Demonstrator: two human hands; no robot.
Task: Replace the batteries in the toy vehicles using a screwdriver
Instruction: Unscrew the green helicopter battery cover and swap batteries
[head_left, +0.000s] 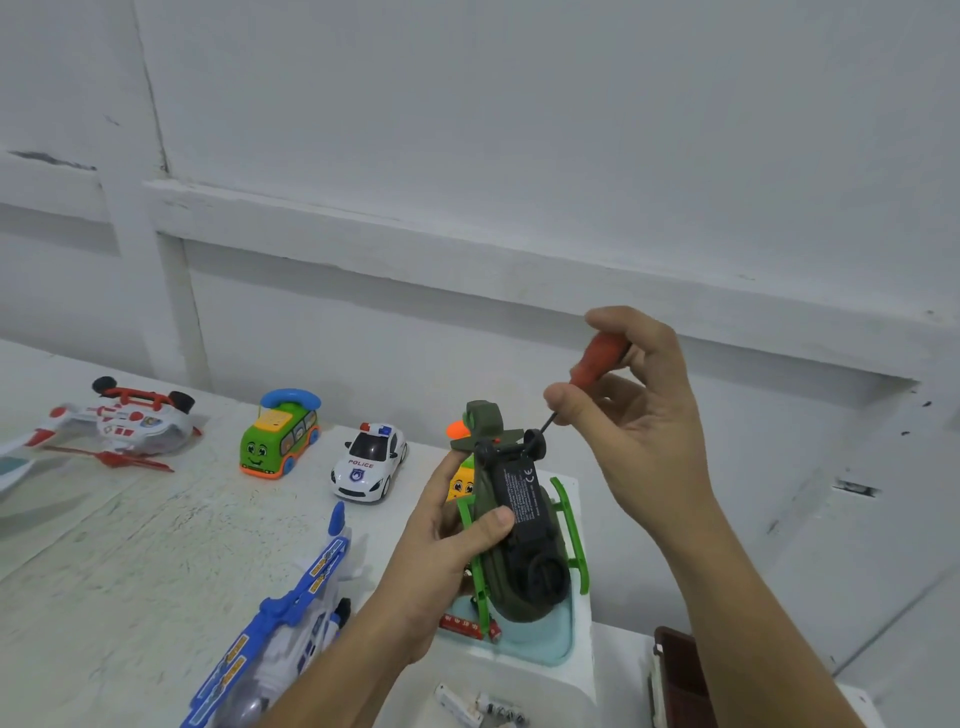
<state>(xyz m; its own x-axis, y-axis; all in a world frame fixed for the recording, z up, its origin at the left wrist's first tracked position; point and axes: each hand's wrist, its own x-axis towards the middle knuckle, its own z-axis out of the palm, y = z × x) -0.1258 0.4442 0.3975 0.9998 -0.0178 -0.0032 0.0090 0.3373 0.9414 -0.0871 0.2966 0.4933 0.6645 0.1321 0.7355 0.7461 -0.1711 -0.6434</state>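
The left hand (447, 525) holds a dark green toy helicopter (519, 535) belly-up above the worktop (130, 545), its grip closed around the body with the thumb pressed on the black underside panel. The right hand (628, 400) pinches a screwdriver (587, 374) by its red handle, the grip narrow and closed on it; the thin dark shaft slants down to the left and its tip meets the helicopter near the small black wheels at the far end. Loose batteries (483, 706) lie in a white tray (571, 691) below the hands. On the worktop to the left stand a police car (370, 461) and a green bus (280, 435), with a red-and-white helicopter (119, 423) overturned further left and a blue-and-white plane (291, 623) lying near the left forearm.
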